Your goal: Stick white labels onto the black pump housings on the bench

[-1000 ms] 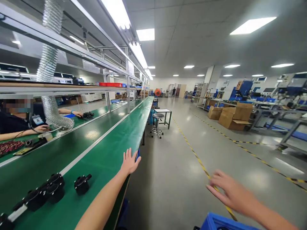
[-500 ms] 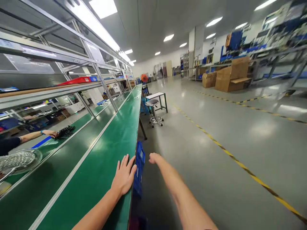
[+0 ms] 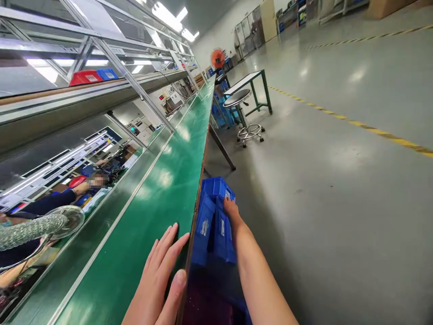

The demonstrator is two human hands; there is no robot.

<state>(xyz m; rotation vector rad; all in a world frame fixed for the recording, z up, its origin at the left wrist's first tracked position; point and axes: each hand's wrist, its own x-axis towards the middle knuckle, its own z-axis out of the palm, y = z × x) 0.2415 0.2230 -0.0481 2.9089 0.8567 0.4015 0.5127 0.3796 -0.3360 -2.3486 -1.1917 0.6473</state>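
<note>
Blue plastic stacking bins sit just beside the edge of the green conveyor belt. The right hand, which was apart from them a moment ago, now reaches the top bin, its fingers narrowed at the rim, though whether they grip is hard to see. The left hand stays on the belt's edge, fingers spread wide.

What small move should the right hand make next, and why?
Probably curl the right hand around the rim of the blue plastic bin, since it already touches that bin, while the left hand rests flat on the green conveyor belt.
</note>
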